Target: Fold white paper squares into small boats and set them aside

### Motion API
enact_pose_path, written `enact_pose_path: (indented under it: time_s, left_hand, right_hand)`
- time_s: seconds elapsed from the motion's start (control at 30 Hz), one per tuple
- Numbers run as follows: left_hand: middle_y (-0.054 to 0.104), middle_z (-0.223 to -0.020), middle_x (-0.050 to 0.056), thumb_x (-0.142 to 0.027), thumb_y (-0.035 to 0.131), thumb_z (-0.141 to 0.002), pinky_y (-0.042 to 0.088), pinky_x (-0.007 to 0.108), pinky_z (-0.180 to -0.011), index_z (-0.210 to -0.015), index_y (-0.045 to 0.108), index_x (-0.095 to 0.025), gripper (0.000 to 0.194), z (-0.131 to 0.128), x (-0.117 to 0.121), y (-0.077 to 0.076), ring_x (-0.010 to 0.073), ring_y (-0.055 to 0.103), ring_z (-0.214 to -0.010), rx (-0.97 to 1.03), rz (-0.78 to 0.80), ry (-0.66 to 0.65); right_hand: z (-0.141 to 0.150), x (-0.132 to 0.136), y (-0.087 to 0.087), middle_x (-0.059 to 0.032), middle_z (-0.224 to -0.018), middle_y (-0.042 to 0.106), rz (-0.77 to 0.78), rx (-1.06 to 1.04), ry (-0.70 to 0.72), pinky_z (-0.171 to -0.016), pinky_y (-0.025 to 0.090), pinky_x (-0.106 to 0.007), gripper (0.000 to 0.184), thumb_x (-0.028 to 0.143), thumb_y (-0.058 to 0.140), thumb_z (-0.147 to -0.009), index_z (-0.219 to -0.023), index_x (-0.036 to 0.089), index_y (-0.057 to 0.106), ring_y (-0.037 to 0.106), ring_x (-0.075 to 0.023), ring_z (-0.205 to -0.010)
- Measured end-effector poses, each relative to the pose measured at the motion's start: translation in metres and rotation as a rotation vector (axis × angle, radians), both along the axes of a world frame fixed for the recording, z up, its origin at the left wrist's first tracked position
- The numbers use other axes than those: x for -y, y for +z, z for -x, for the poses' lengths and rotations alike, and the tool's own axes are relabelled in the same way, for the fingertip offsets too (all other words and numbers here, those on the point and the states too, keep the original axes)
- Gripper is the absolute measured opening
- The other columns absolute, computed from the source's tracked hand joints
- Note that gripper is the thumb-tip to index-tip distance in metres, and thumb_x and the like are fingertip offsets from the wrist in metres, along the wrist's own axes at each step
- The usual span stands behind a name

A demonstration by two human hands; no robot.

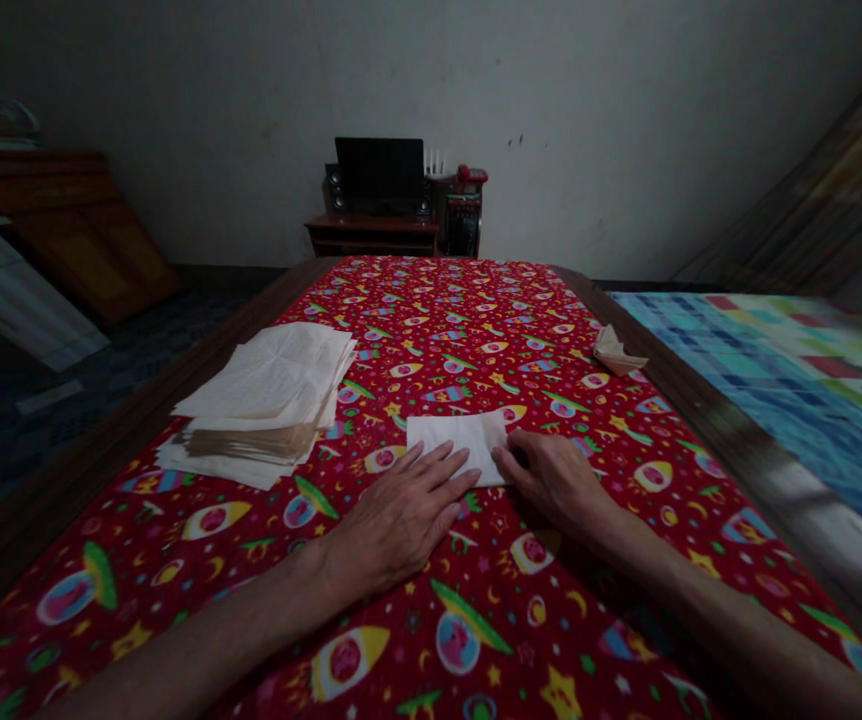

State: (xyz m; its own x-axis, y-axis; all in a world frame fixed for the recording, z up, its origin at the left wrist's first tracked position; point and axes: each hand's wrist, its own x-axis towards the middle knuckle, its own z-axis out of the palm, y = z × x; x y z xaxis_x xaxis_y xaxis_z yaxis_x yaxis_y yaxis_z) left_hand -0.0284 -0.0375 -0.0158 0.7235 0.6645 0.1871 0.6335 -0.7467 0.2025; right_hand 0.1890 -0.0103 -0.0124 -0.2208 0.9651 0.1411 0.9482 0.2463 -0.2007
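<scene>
A small folded white paper [459,436] lies on the red patterned tablecloth [476,330] in front of me. My left hand [401,515] rests flat, fingers stretched out, its fingertips on the paper's near left edge. My right hand [551,475] lies beside it, fingers extended and pressing the paper's near right edge. Neither hand grips anything.
A stack of loose paper sheets [270,400] sits to the left of my hands. A folded paper boat [617,352] stands near the table's right edge. Beyond the table are a low cabinet with a dark screen [380,175] and, at right, a coloured mat [776,380].
</scene>
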Motion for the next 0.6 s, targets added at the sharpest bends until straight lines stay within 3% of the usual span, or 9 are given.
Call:
enact_pose_path:
  time_s: [0.47, 0.6]
  left_hand:
    - [0.039, -0.146, 0.004, -0.025, 0.036, -0.096, 0.028, 0.046, -0.112, -0.136, 0.042, -0.024, 0.041, -0.0004, -0.0002, -0.0017, 0.0219, 0.031, -0.137, -0.013, -0.008, -0.003]
    - [0.038, -0.147, 0.005, -0.025, 0.037, -0.096, 0.028, 0.046, -0.112, -0.136, 0.042, -0.023, 0.041, -0.0001, -0.0014, -0.0025, 0.0227, 0.03, -0.137, -0.035, -0.026, -0.011]
  right_hand:
    - [-0.0024, -0.0002, -0.0046, -0.0013, -0.057, 0.055, -0.029, -0.017, 0.028, -0.05, 0.021, -0.025, 0.031, 0.037, 0.043, -0.089, -0.069, 0.017, 0.057, 0.044, -0.0117, -0.049]
    - [-0.0051, 0.0002, -0.0003, -0.0028, -0.07, 0.063, -0.068, -0.066, 0.014, -0.051, 0.03, -0.024, 0.022, 0.034, 0.051, -0.085, -0.094, 0.015, 0.06, 0.053, -0.0144, -0.058]
